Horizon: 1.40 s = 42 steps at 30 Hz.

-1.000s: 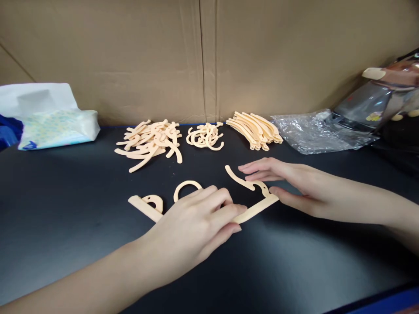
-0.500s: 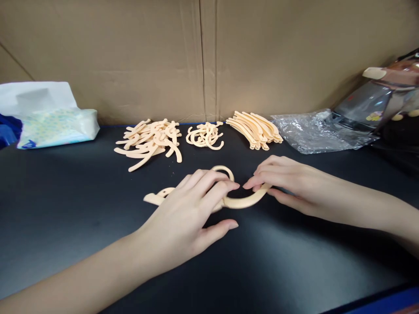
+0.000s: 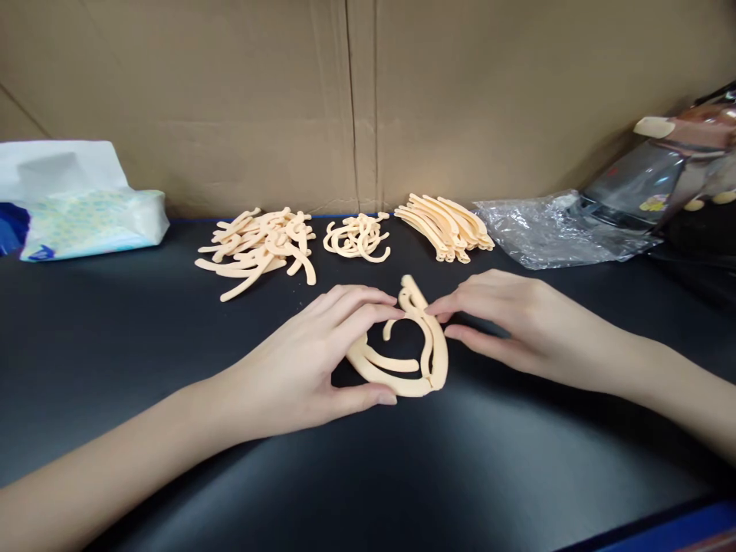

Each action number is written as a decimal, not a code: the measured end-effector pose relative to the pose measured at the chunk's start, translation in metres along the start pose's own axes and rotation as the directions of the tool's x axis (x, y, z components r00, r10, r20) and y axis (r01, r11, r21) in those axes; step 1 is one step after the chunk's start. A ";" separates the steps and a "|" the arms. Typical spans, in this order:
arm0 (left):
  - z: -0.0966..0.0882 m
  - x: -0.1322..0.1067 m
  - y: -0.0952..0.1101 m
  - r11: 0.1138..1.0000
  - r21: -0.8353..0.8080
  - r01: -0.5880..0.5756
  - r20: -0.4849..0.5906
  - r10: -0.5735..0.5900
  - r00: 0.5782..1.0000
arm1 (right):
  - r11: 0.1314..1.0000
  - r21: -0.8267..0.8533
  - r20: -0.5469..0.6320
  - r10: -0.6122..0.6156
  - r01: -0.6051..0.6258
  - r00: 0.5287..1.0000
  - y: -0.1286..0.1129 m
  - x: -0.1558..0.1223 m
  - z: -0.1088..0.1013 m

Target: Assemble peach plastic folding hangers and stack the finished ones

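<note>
On the black table lies a beige plastic folding hanger [image 3: 438, 353], made of jointed curved arms with a hook curling inside them. Its long straight end points away from me, and its bend faces me. My left hand [image 3: 322, 356] curves over the left arm of the hanger, fingers on top and thumb along the near side; part of that arm is hidden under the palm. From the right, my right hand [image 3: 500, 318] holds the upper right arm by its edge with the fingertips and thumb.
Behind the hands lie a pile of short curved arms [image 3: 258, 249], several loose hooks [image 3: 359, 238] and a stack of longer arms [image 3: 445, 226]. A tissue pack [image 3: 95, 222] stands at the left. Clear plastic wrap [image 3: 529, 230] and a clear bag [image 3: 632, 180] are at right, before a cardboard wall [image 3: 241, 100].
The hanger has turned, its long end swinging from the left to the far side. Its arms are now folded closer together around the hook. My left hand has shifted slightly left.
</note>
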<state>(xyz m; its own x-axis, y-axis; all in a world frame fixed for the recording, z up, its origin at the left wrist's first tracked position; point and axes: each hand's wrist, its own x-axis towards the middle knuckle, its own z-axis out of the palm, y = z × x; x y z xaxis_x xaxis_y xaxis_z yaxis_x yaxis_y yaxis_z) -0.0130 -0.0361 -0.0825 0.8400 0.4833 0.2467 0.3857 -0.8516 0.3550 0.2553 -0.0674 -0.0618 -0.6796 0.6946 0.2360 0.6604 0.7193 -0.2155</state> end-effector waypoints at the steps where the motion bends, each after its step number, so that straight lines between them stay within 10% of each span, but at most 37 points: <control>1: 0.000 0.000 -0.001 1.000 -0.007 0.007 -0.008 -0.007 1.000 | 0.999 0.047 0.024 -0.027 0.026 0.999 -0.003 0.000 0.000; 19: 0.001 0.001 0.001 0.999 0.027 0.037 0.048 -0.038 0.998 | 0.990 -0.013 0.083 -0.141 0.143 0.987 -0.012 -0.002 0.009; 26: -0.026 -0.024 0.011 0.979 0.146 0.145 0.134 -0.164 0.977 | 0.988 -0.080 0.045 -0.130 0.134 0.990 -0.007 -0.006 0.006; 36: -0.088 -0.088 -0.052 0.812 0.290 0.507 0.159 -0.564 0.811 | 0.981 -0.109 0.043 -0.155 0.159 0.987 -0.015 -0.009 0.008; 42: -0.094 -0.080 -0.066 0.831 0.253 0.496 0.155 -0.541 0.827 | 0.986 -0.105 0.059 -0.122 0.128 0.991 -0.009 -0.008 0.010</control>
<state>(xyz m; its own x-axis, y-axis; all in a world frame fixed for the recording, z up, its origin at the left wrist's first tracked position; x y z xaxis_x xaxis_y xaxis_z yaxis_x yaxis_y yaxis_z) -0.1418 0.0005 -0.0408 0.5451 0.8285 -0.1282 0.8336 -0.5192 0.1888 0.2517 -0.0796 -0.0707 -0.7726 0.6010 0.2046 0.5981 0.7971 -0.0830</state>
